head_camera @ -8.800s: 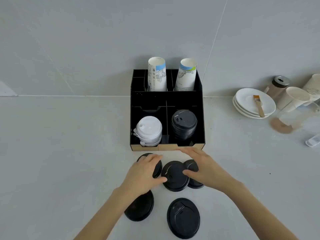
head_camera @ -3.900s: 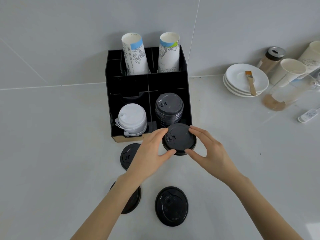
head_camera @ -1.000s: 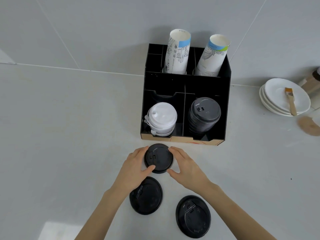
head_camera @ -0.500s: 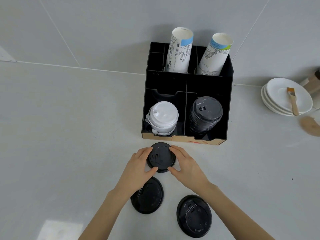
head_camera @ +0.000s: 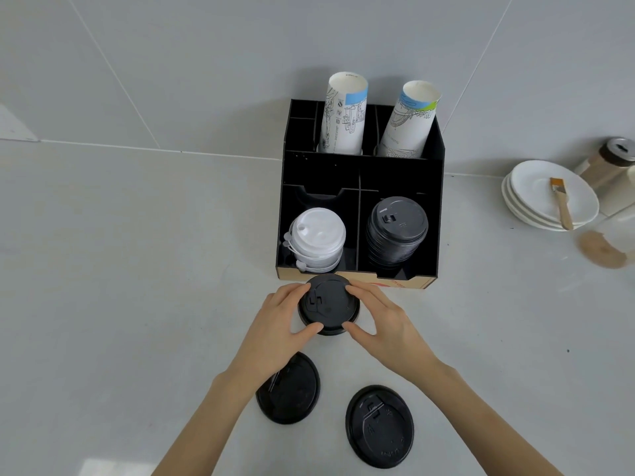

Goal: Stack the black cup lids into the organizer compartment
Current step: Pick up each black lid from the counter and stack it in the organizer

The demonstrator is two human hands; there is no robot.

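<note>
A black cup lid [head_camera: 329, 304] is held from both sides just in front of the black organizer [head_camera: 436, 214]. My left hand [head_camera: 280, 326] grips its left rim and my right hand [head_camera: 386, 326] its right rim. A tall stack of black lids [head_camera: 397, 231] fills the organizer's front right compartment. Two more black lids lie flat on the counter near me: one [head_camera: 292, 389] partly under my left wrist, the other [head_camera: 379, 426] to its right.
White lids [head_camera: 318, 242] are stacked in the organizer's front left compartment, and two paper cup stacks [head_camera: 343, 115] [head_camera: 409, 121] stand in its back slots. White plates [head_camera: 549, 197] with a brush [head_camera: 561, 206] and a jar [head_camera: 608, 163] sit at the right.
The lid held between both hands has moved slightly away from me toward the organizer's front edge. The two lids on the counter have stayed put.
</note>
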